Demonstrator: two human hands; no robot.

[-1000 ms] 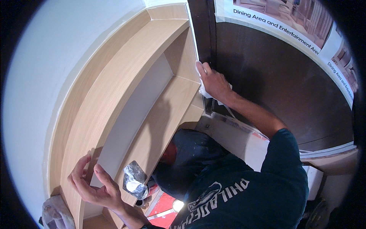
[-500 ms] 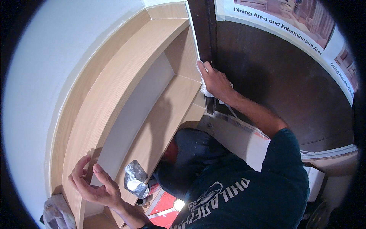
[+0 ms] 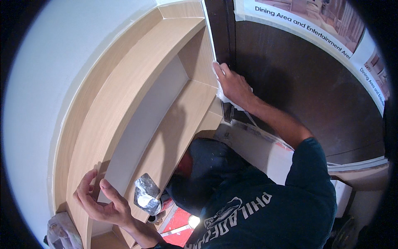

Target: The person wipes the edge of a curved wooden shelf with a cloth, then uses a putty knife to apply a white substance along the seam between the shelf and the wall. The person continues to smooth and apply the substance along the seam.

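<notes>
My right hand [image 3: 235,86] is closed on a crumpled white cloth [image 3: 222,96] and presses it to the white edge strip of the light-wood shelf unit [image 3: 137,70], beside the dark door panel. At the lower left, my left hand [image 3: 103,203] is open, its fingers curved and apart, with nothing in them. It is nearest to the front edge of the upper shelf board; whether it touches the wood I cannot tell. Right of it, on the lower board, lies a scratched metal plate [image 3: 147,191] with a dab of white paste on it.
A grey cloth [image 3: 62,232] lies at the shelf's lower left end. A dark panel [image 3: 290,70] with taped-up posters [image 3: 298,29] stands on the right. Below are a red surface [image 3: 176,226], a bright lamp [image 3: 193,221] and a white box [image 3: 342,199].
My right hand, with the white cloth, has slid slightly up along the edge strip. The left hand has hardly moved.
</notes>
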